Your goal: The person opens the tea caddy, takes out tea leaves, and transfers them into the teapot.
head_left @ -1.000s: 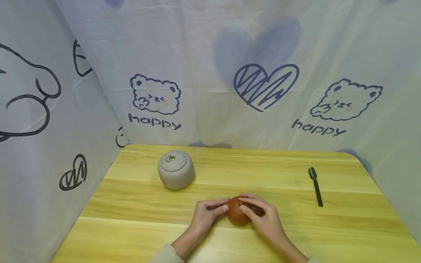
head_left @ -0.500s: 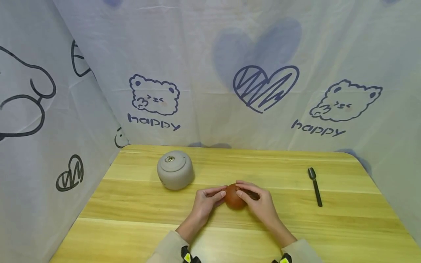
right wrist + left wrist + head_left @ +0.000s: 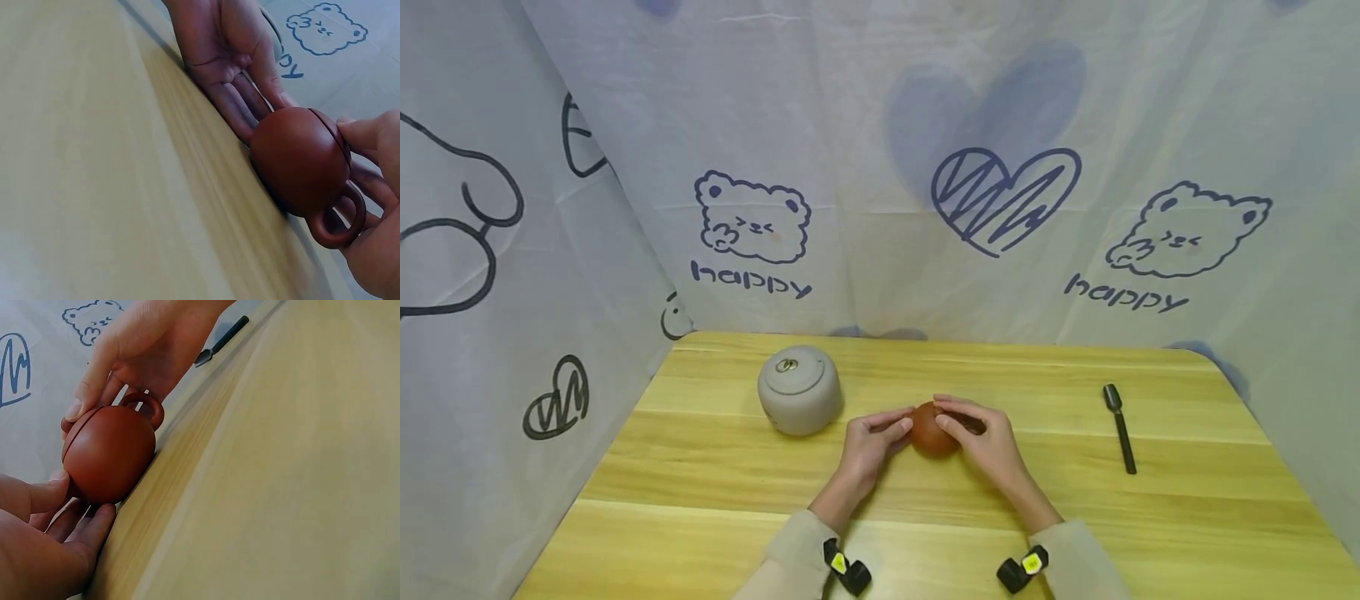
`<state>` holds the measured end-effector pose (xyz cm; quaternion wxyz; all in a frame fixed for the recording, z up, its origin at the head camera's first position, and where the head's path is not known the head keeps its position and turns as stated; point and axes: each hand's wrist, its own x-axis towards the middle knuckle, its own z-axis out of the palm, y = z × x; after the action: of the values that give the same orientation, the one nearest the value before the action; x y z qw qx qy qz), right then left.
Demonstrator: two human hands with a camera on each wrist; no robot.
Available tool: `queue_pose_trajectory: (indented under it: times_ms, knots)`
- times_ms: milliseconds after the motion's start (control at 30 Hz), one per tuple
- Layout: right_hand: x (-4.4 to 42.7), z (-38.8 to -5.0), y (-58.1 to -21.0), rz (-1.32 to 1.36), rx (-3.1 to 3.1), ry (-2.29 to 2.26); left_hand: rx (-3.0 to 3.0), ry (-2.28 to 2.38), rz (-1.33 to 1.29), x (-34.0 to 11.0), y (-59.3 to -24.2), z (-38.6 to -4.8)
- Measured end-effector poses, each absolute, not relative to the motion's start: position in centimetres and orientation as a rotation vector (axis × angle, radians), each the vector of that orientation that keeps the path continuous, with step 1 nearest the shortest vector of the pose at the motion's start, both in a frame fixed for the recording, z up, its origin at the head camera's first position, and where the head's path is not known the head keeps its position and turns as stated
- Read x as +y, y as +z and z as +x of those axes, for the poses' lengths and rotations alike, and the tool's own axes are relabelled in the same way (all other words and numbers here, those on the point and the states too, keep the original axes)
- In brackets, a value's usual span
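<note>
A round reddish-brown clay teapot (image 3: 934, 433) stands on the table between my two hands. Its lid seam and loop handle (image 3: 150, 412) show in the left wrist view, the handle on the right-hand side. My left hand (image 3: 867, 450) pinches the teapot's left side, around where a spout would be, thumb in front and fingers low behind; that part is mostly covered. With thumb and forefinger, my right hand (image 3: 988, 437) pinches the top at the lid's knob, its other fingers behind the handle. The lid sits on the pot.
A grey lidded jar (image 3: 800, 392) with a small ring mark stands at the back left of the wooden table (image 3: 700, 467). A dark small scoop (image 3: 1120, 429) lies on the right. Printed cloth (image 3: 880, 250) hangs behind the table and at the left.
Both hands have slid the teapot away from the person and slightly left across the table. Their hold looks the same. The wrist cameras have come into the head view.
</note>
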<state>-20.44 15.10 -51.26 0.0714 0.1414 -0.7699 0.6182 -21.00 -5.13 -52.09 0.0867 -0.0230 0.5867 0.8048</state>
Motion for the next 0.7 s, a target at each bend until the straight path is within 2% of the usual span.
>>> queue_pose_trajectory:
  times_ms: [267, 700]
  knots:
    - [14.5, -19.8, -48.2, 0.465, -2.32, 1.866, 1.723, 2.424, -0.088, -5.1, -52.3, -21.7]
    - [14.6, -20.1, -48.0, 0.452, -2.333, 1.863, 1.721, 2.43, -0.11, -4.8, -52.3, -22.0]
